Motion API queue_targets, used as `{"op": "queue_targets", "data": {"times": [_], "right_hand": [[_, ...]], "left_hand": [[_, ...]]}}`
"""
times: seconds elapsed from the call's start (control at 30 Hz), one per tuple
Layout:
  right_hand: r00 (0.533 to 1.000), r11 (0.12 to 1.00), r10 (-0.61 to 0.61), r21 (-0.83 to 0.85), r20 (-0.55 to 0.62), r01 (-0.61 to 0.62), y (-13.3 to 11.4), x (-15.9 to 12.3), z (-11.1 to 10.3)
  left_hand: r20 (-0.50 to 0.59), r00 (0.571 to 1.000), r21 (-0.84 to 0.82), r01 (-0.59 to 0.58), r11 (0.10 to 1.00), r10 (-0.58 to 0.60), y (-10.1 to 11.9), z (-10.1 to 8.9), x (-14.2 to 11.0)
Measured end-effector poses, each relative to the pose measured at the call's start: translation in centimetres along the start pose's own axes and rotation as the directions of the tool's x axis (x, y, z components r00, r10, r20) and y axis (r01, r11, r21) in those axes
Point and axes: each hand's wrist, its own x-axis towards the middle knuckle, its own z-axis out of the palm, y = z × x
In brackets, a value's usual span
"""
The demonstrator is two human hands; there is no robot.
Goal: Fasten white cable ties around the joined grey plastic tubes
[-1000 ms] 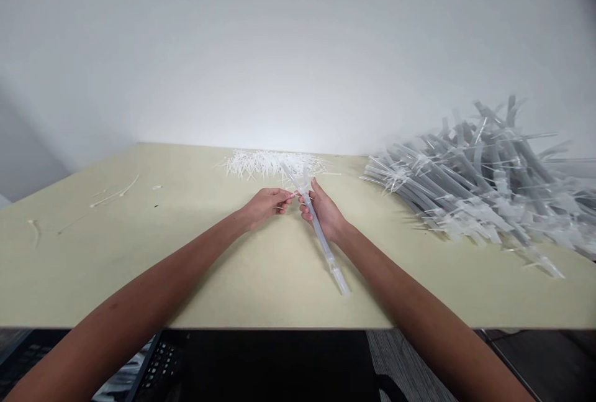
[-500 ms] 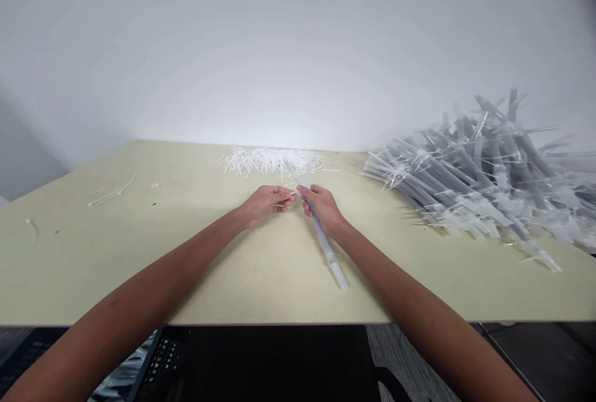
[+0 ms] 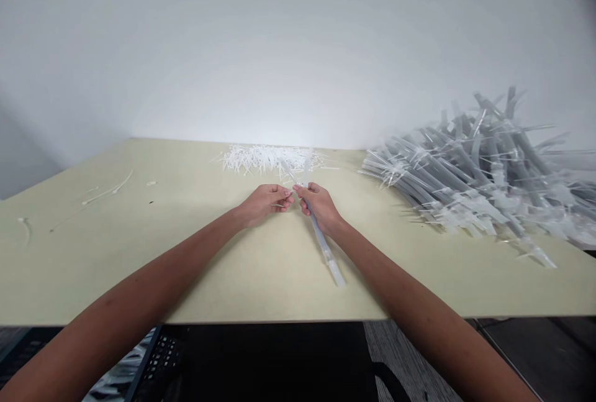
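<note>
My right hand (image 3: 321,206) is closed round a translucent plastic tube (image 3: 322,240), its thumb pressed near the upper end. Above that hand the tube assembly splits into two ends, and its lower end slants toward me over the table. Just to the left, my left hand (image 3: 267,204) is closed in a pinch beside the tube; a thin white cable tie (image 3: 291,193) shows at its fingertips, mostly hidden by the fingers. Beyond both hands lies a loose pile of white cable ties (image 3: 261,158).
At the right of the pale table (image 3: 233,284) is a big heap of translucent tube assemblies (image 3: 460,172). A few stray cable ties (image 3: 108,194) lie on the left. Below the front edge are a dark crate (image 3: 156,358) with bagged-looking contents and a black chair (image 3: 274,358).
My right thumb has come down over the tube near the split, where it was raised before. My left hand stays pinched beside it. The view has shifted slightly.
</note>
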Motion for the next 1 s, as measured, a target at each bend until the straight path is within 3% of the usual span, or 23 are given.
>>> {"op": "queue_targets", "data": {"times": [0.17, 0.4, 1.0], "right_hand": [[0.999, 1.0, -0.023, 0.005, 0.038, 0.023, 0.5, 0.1, 0.0], [0.998, 0.998, -0.061, -0.019, 0.003, 0.061, 0.5, 0.0, 0.1], [0.992, 0.989, -0.11, -0.105, -0.067, 0.103, 0.8, 0.4, -0.3]], "left_hand": [[0.001, 0.999, 0.072, -0.047, 0.996, 0.047, -0.4, 0.3, 0.1], [-0.015, 0.989, 0.208, -0.139, 0.968, 0.145, 0.2, 0.4, 0.0], [-0.018, 0.985, 0.313, -0.158, 0.937, 0.172, 1.0, 1.0, -0.4]]}}
